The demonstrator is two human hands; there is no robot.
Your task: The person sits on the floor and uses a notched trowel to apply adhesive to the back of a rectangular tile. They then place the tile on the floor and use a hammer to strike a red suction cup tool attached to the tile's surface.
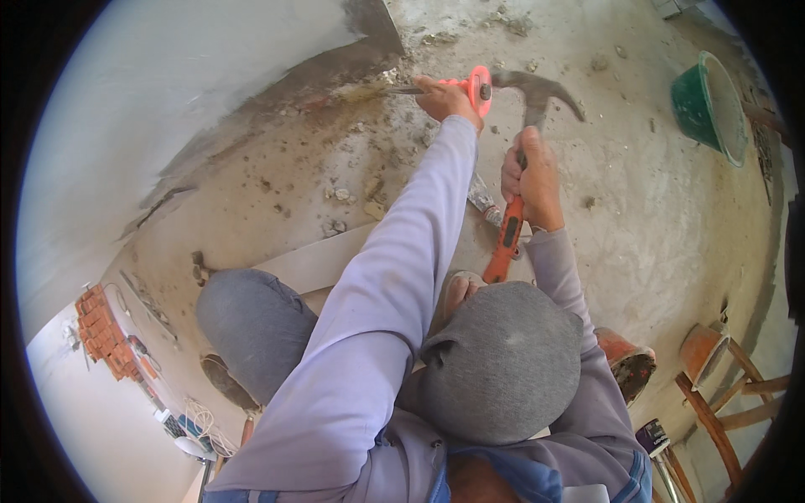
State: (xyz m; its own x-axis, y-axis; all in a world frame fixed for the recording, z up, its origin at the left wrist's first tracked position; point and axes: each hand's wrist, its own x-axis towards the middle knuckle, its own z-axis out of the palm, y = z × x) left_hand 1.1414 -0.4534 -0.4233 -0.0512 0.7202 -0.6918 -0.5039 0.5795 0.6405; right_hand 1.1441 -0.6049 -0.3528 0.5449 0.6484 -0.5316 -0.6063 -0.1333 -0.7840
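Observation:
My left hand (pixel 449 102) is wrapped round a chisel (pixel 406 90) with a round pink-red hand guard (pixel 480 88). The steel shank points left, toward the rubble-strewn foot of the wall; its tip is hard to make out. My right hand (pixel 537 178) grips the shaft of a claw hammer (pixel 506 245) with an orange-and-black handle. The hammer's head is smeared by motion and lies just right of the chisel's struck end; whether they touch, I cannot tell. Under my arms, a metal tool (pixel 482 197) on the floor is partly hidden.
A grey-white wall (pixel 168 109) rises at left, with broken debris along its foot. A pale flat board (pixel 314 260) lies near my knee. At right are a green bucket (pixel 696 109), orange buckets (pixel 703 350) and a wooden frame (pixel 713 423). Bricks (pixel 105 331) are stacked lower left.

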